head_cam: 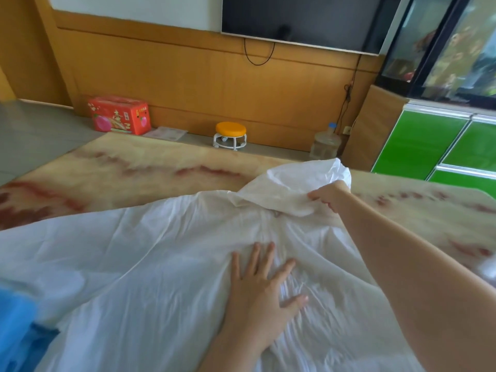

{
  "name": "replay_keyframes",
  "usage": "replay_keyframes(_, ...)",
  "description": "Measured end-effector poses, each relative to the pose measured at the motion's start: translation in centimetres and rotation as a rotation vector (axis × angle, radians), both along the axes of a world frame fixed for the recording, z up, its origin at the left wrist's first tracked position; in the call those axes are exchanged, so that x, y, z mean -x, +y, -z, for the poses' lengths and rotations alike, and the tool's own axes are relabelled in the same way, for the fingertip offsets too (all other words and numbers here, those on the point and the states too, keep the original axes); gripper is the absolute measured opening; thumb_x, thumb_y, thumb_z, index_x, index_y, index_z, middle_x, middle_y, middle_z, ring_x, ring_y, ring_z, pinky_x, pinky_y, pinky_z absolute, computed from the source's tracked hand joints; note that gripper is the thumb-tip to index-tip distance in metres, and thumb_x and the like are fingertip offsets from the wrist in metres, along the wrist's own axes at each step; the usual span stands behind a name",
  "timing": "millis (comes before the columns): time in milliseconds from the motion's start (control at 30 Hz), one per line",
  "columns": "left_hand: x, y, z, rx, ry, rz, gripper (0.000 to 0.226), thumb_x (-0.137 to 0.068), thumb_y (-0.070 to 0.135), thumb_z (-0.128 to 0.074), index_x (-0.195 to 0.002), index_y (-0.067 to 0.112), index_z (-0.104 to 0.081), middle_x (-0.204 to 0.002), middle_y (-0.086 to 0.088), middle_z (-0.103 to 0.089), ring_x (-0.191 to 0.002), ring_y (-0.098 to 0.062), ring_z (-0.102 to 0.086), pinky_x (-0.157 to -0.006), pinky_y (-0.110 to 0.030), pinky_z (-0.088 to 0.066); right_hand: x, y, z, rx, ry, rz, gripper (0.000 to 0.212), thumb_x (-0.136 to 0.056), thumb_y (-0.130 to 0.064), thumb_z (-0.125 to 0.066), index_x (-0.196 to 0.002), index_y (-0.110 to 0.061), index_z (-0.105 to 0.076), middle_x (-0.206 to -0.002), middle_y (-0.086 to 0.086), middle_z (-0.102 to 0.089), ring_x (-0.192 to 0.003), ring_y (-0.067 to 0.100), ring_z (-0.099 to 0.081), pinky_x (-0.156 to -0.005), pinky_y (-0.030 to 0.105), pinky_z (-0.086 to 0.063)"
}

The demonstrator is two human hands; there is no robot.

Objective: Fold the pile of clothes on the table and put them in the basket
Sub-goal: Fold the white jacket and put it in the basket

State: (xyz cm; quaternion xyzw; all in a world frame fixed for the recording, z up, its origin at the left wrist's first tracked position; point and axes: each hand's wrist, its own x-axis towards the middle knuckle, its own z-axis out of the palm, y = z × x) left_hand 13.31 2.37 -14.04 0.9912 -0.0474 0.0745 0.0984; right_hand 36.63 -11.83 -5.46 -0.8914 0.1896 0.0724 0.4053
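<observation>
A large white garment lies spread and wrinkled across the marbled table, covering most of its near half. My left hand presses flat on the cloth near the middle, fingers straight and spread. My right hand reaches to the far end of the garment and grips a bunched fold of the white fabric, lifting it off the table. A blue piece of cloth shows at the near left edge, partly under the white one. No basket is in view.
Beyond the table's far edge stand a red carton, a small orange-topped stool and a water jug on the floor by a wooden wall. A green cabinet stands at the right.
</observation>
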Motion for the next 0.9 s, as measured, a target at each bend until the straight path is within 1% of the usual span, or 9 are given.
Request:
replay_keyframes(100, 0.0, 0.0, 0.0, 0.0, -0.023, -0.004, 0.061, -0.082, 0.076, -0.023, -0.125, 0.046, -0.054, -0.14, 0.001, -0.05, -0.129, -0.022, -0.047, -0.099, -0.051, -0.019, -1.3, 1.6, 0.0, -0.212, -0.085, 0.105, 0.011, -0.085, -0.009, -0.061, -0.089, -0.001, -0.056, -0.065, 0.01, -0.06, -0.067, 0.027, -0.065, -0.076, 0.041, -0.058)
replay_keyframes(200, 0.1, 0.1, -0.3, 0.017, 0.01, -0.002, 0.064, -0.085, 0.075, -0.014, -0.126, 0.045, -0.052, -0.141, 0.001, -0.048, -0.13, -0.022, -0.045, -0.1, -0.051, -0.018, -2.5, 4.1, -2.5, -0.358, -0.384, 0.082, 0.027, -0.094, -0.019, -0.049, -0.117, -0.017, -0.061, -0.107, 0.007, -0.065, -0.088, 0.025, -0.063, -0.087, 0.041, -0.051)
replay_keyframes(300, 0.0, 0.1, -0.2, 0.011, -0.017, 0.003, 0.062, -0.081, 0.077, -0.025, -0.126, 0.045, -0.053, -0.14, 0.001, -0.049, -0.13, -0.022, -0.045, -0.1, -0.051, -0.018, -2.7, 7.3, -5.5, -0.354, -0.542, -0.329, 0.052, -0.101, -0.017, -0.039, -0.148, -0.03, -0.023, -0.155, 0.003, -0.021, -0.138, 0.018, -0.025, -0.109, 0.034, -0.023)
replay_keyframes(400, 0.2, 0.1, -0.4, 0.023, -0.012, -0.002, 0.062, -0.083, 0.076, -0.021, -0.127, 0.045, -0.051, -0.141, 0.001, -0.048, -0.131, -0.022, -0.044, -0.1, -0.05, -0.018, -2.4, 8.6, -5.2, -0.064, -0.421, -0.569, 0.06, -0.1, -0.003, -0.036, -0.151, -0.025, -0.014, -0.159, 0.005, -0.006, -0.145, 0.024, -0.009, -0.103, 0.025, -0.028)
replay_keyframes(467, 0.3, 0.1, -0.6, 0.03, 0.007, -0.01, 0.062, -0.081, 0.077, -0.026, -0.127, 0.045, -0.051, -0.141, 0.001, -0.048, -0.131, -0.022, -0.044, -0.1, -0.05, -0.018, -2.3, 8.4, -3.7, 0.026, -0.387, -0.611, 0.064, -0.098, 0.002, -0.035, -0.151, -0.026, -0.012, -0.152, 0.005, -0.026, -0.123, 0.026, -0.046, -0.073, 0.009, -0.038)
replay_keyframes(533, 0.4, 0.0, -0.5, 0.019, -0.02, -0.008, 0.061, -0.079, 0.076, -0.03, -0.126, 0.045, -0.052, -0.14, 0.001, -0.049, -0.131, -0.022, -0.045, -0.1, -0.051, -0.018, -2.0, 7.6, -2.5, 0.029, -0.401, -0.622, 0.063, -0.096, 0.004, -0.036, -0.15, -0.025, -0.02, -0.146, 0.003, -0.036, -0.075, 0.013, -0.056, -0.047, 0.009, -0.038)
replay_keyframes(633, 0.3, 0.0, -0.6, 0.033, -0.011, -0.018, 0.06, -0.078, 0.075, -0.031, -0.125, 0.045, -0.053, -0.14, 0.001, -0.05, -0.13, -0.023, -0.045, -0.1, -0.051, -0.017, -1.3, 5.7, -1.8, 0.025, -0.417, -0.575, 0.055, -0.094, 0.001, -0.043, -0.143, -0.024, -0.038, -0.15, 0.005, -0.034, -0.111, 0.021, -0.058, -0.061, 0.018, -0.047)
replay_keyframes(767, 0.5, 0.0, -1.1, 0.087, -0.001, 0.01, 0.059, -0.081, 0.072, -0.032, -0.131, 0.045, -0.046, -0.15, 0.001, -0.034, -0.139, -0.024, -0.031, -0.105, -0.051, -0.008, 0.1, 1.2, 0.1, 0.019, -0.444, -0.401, 0.034, -0.09, -0.002, -0.052, -0.12, -0.012, -0.064, -0.116, 0.012, -0.062, -0.06, 0.006, -0.057, -0.047, 0.017, -0.042)
replay_keyframes(900, 0.4, 0.1, -1.3, 0.088, 0.107, 0.008, 0.065, -0.085, 0.075, -0.01, -0.126, 0.046, -0.052, -0.14, 0.001, -0.049, -0.129, -0.023, -0.048, -0.1, -0.05, -0.017, 3.0, -5.7, 0.9, 0.186, -0.28, -0.315, 0.012, -0.086, -0.025, -0.066, -0.079, -0.016, -0.071, -0.066, -0.005, -0.064, -0.068, 0.024, -0.057, -0.057, 0.026, -0.039)
